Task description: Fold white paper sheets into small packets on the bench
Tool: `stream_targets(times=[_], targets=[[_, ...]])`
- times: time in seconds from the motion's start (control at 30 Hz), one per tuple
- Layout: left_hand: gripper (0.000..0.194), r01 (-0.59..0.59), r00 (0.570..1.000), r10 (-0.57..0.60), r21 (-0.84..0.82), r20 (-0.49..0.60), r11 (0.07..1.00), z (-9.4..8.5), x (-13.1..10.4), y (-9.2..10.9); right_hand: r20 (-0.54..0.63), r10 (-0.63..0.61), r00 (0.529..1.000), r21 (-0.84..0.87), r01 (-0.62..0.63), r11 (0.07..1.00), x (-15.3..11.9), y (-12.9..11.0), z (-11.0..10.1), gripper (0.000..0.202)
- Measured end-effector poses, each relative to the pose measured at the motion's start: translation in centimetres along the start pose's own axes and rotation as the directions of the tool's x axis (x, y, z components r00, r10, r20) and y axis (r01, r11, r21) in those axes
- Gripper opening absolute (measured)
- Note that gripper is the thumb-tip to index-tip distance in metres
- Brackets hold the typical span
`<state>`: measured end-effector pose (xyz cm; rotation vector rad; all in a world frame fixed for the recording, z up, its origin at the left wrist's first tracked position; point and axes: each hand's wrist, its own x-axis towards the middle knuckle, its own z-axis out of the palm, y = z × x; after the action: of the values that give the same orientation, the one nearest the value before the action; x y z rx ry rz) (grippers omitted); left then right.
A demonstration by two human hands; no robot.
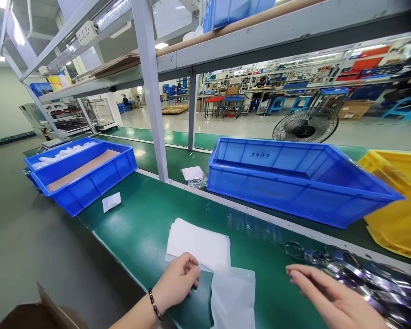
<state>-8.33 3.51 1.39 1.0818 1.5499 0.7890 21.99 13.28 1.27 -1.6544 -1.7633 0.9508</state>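
Setting: factory floor, with a green bench [137, 228] running under a grey steel rack [150, 91]; workstations, blue stools and a standing fan [305, 124] show beyond.
Left hand: the left hand [178, 281], a dark bead bracelet [155, 305] on its wrist, rests at the near edge of the bench with fingers curled, fingertips pinching the near corner of a stack of white sheets [200, 244].
Right hand: the right hand [332, 299] hovers flat and open, fingers extended toward the left, holding nothing, just in front of a pile of shiny metal rings [359, 274].
Bag: a clear plastic bag [233, 297] lies flat on the bench between the two hands, its top edge touching the stack.
Rings: spread along the bench at right, some blurred; one ring [293, 249] lies apart at the pile's left end.
Bins: a large blue bin [294, 178] sits tilted behind the stack, a yellow bin [397, 205] just beside it at right; another blue bin [85, 173] at far left holds a brown board and white pieces.
Also on the bench: a white scrap [111, 201] near the left bin, and a small packet [193, 176] by the rack post.
Foreground: a cardboard box corner [37, 313] at bottom left.
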Motion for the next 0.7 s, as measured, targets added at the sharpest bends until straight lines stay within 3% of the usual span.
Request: stream_targets(times=[0.1, 0.23, 0.33, 0.4, 0.57, 0.7], targets=[[0.03, 0.099, 0.995, -0.096, -0.089, 0.037, 0.991, 1.8, 0.5, -1.5, 0.214, 0.068, 0.974, 0.088, -0.089, 0.992, -2.7, 0.8, 2.0, 0.054], [0.05, 0.122, 0.992, -0.111, -0.198, 0.067, 0.973, 3.8, 1.4, -2.2, 0.286, 0.152, 0.946, 0.256, -0.228, 0.939, -4.6, 0.8, 5.4, 0.059], [0.062, 0.081, 0.997, -0.082, -0.32, 0.011, 0.944, 4.7, 2.3, -1.9, 0.333, 0.164, 0.929, 0.376, -0.29, 0.88, -4.9, 0.6, 7.7, 0.06], [0.06, 0.049, 0.998, -0.06, -0.342, -0.022, 0.938, 4.9, 2.9, -1.5, 0.369, 0.155, 0.916, 0.429, -0.316, 0.846, -4.8, 0.5, 8.5, 0.052], [0.021, 0.062, 0.998, -0.063, -0.338, 0.007, 0.939, 4.8, 3.8, -0.2, 0.38, 0.158, 0.911, 0.541, -0.358, 0.762, -4.7, 0.1, 8.4, 0.048], [0.023, 0.06, 0.998, -0.057, -0.394, 0.019, 0.917, 4.7, 3.7, 0.7, 0.37, 0.191, 0.909, 0.642, -0.399, 0.655, -4.8, -0.6, 7.8, 0.046]])
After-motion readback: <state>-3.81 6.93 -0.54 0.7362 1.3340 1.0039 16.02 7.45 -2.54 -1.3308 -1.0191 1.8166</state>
